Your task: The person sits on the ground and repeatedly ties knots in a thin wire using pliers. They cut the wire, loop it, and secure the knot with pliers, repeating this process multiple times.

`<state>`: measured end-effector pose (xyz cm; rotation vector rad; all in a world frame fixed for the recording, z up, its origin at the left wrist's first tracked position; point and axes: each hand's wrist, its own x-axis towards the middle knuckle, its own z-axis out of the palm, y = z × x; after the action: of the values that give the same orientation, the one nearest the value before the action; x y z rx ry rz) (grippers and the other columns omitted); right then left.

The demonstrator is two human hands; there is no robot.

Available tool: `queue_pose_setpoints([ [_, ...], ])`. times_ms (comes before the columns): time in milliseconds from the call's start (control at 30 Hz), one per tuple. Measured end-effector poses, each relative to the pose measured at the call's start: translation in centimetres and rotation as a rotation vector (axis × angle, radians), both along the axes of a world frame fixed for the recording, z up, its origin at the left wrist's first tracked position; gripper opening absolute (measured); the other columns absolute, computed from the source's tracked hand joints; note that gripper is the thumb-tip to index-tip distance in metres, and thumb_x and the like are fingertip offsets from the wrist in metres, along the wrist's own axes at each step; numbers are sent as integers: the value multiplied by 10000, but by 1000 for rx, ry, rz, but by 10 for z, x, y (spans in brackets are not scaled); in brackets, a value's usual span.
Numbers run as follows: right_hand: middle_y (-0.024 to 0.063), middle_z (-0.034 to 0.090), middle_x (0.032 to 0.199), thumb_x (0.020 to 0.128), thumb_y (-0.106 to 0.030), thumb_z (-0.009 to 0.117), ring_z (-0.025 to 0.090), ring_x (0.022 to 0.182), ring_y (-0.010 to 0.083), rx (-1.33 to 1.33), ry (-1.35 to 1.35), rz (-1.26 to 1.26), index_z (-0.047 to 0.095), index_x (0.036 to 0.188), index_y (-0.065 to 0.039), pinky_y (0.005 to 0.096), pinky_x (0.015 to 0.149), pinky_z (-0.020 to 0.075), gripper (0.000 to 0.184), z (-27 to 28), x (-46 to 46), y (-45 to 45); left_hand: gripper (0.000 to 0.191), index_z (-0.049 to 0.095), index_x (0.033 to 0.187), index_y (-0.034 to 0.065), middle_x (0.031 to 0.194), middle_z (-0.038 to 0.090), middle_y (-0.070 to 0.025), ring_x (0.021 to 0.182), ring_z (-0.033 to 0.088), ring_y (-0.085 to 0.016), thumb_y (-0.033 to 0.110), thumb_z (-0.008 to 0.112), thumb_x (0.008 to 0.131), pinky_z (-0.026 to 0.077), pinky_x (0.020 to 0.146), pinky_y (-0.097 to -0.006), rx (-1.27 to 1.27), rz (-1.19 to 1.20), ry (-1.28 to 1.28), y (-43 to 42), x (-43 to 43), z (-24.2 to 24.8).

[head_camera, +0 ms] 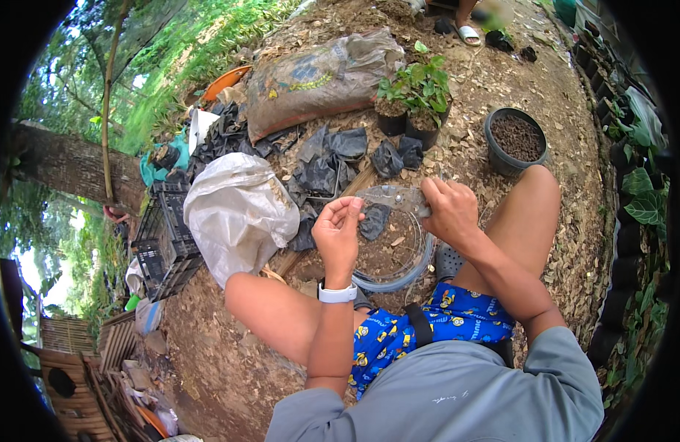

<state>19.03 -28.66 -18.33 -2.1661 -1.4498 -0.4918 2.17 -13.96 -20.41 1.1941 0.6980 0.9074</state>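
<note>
A crumpled clear plastic piece, perhaps a bag or a cut bottle, stretches between my hands. My right hand is closed on its right end. At its left end my left hand has thumb and fingertips pinched together, with a white band on the wrist. Below the hands a coil of clear tubing or wire lies on the ground between my legs. A black plastic bag lies on the ground inside the coil's ring.
Ahead are black plastic bags, a full woven sack and potted leafy plants. A pot of soil stands right. A white sack and a black crate are left. Another person's sandalled foot shows at top.
</note>
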Motion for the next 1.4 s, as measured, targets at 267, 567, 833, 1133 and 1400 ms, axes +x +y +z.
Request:
queue_pose_setpoints([
  [267, 126, 690, 889, 852, -150, 720, 677, 873, 330, -338, 724, 161, 619, 971, -58, 431, 791, 509, 181, -1, 8, 2, 229, 675, 1132, -13, 1025, 761, -89, 788, 630, -66, 145, 755, 988, 519, 724, -209, 47, 2, -115, 6, 15, -7],
  [567, -7, 548, 760, 899, -208, 694, 490, 664, 89, -401, 1624, 608, 609, 957, -41, 275, 613, 392, 196, -17, 3, -3, 134, 634, 1076, 43, 977, 714, -54, 724, 571, -51, 124, 719, 1011, 462, 637, -210, -47, -117, -227, 16, 1, -8],
  [833, -31, 491, 698, 918, -194, 691, 447, 622, 81, -464, 1807, 667, 589, 931, -66, 263, 589, 359, 165, -8, 7, -3, 123, 642, 1075, 33, 928, 688, -43, 692, 544, -56, 99, 719, 1006, 434, 605, -217, -96, -179, -266, 18, -1, -10],
  [1133, -63, 419, 719, 927, -154, 652, 373, 611, 48, -515, 2048, 699, 555, 909, -96, 236, 552, 292, 115, -3, 8, -6, 242, 613, 1143, 13, 897, 681, -43, 672, 524, -47, 84, 762, 968, 412, 598, -209, -148, -296, -299, 22, -6, -7],
  [1400, -71, 392, 715, 930, -184, 690, 356, 614, 47, -552, 2140, 763, 532, 897, -117, 238, 550, 268, 175, 1, 9, -8, 230, 617, 1128, 9, 913, 703, -65, 681, 539, -53, 68, 764, 961, 402, 597, -213, -198, -359, -335, 23, -9, -8],
])
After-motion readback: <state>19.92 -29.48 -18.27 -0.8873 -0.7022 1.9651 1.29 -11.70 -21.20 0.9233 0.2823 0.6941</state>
